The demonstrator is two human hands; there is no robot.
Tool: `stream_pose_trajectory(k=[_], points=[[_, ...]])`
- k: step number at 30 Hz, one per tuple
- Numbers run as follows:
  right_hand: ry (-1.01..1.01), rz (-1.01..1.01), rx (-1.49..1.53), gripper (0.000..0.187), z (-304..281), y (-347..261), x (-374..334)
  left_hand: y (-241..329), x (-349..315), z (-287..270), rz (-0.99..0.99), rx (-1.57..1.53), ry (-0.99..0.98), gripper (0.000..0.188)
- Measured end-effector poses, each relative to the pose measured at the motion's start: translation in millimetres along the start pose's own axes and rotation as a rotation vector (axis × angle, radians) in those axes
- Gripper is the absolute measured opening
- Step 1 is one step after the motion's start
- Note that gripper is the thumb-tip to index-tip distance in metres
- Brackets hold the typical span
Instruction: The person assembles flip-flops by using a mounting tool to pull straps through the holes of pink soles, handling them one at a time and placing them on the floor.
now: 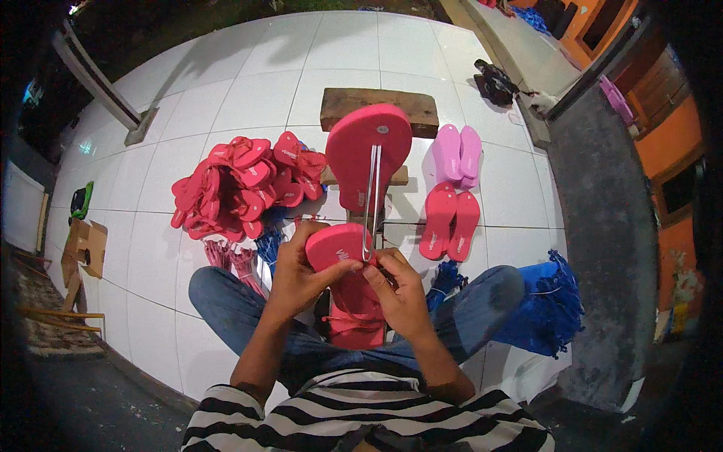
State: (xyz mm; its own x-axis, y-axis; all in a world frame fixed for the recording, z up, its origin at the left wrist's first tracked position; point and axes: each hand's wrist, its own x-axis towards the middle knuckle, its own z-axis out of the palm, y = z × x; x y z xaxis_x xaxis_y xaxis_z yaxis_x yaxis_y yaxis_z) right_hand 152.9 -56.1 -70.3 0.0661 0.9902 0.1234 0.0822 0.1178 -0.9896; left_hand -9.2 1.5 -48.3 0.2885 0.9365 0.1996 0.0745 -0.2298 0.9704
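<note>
In front of me a red sandal sole (354, 135) lies over a wooden stand. A long, thin double metal rod (371, 200) runs from that sole toward me, its looped end beside my right hand's fingertips. My left hand (301, 264) grips a second red sole (335, 239) by its edge, thumb on top. My right hand (397, 285) is closed at this sole's right edge, its thumb and fingers pressed together by the rod's end; what they pinch is too small to make out. Below the hands lie more red sandal parts (354, 320) in my lap.
A heap of red sandals (241, 184) covers the floor at left. To the right are pink soles (457, 154) and a red pair (449, 222). Blue straps (538, 309) lie by my right knee. Behind the stand's sole sits a wooden block (422, 113).
</note>
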Motion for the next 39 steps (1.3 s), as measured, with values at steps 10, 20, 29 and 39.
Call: stream_pose_trajectory(k=[10, 20, 29, 39], points=[[0.061, 0.254, 0.074, 0.027, 23.1, 64.1, -20.4, -45.8, -16.1, -5.9, -0.151, 0.157, -0.089, 0.050], [-0.346, 0.527, 0.210, 0.048, -13.0, 92.8, 6.7, -127.0, -3.1, 5.5, -0.566, -0.388, 0.289, 0.035], [-0.288, 0.784, 0.327, 0.041, -51.1, 129.2, -63.4, -153.9, -18.4, 31.9, -0.425, 0.010, 0.132, 0.035], [0.317, 0.719, 0.570, 0.036, -86.0, 185.2, -73.4, -216.8, -30.4, 36.7, -0.395, 0.046, 0.117, 0.027]])
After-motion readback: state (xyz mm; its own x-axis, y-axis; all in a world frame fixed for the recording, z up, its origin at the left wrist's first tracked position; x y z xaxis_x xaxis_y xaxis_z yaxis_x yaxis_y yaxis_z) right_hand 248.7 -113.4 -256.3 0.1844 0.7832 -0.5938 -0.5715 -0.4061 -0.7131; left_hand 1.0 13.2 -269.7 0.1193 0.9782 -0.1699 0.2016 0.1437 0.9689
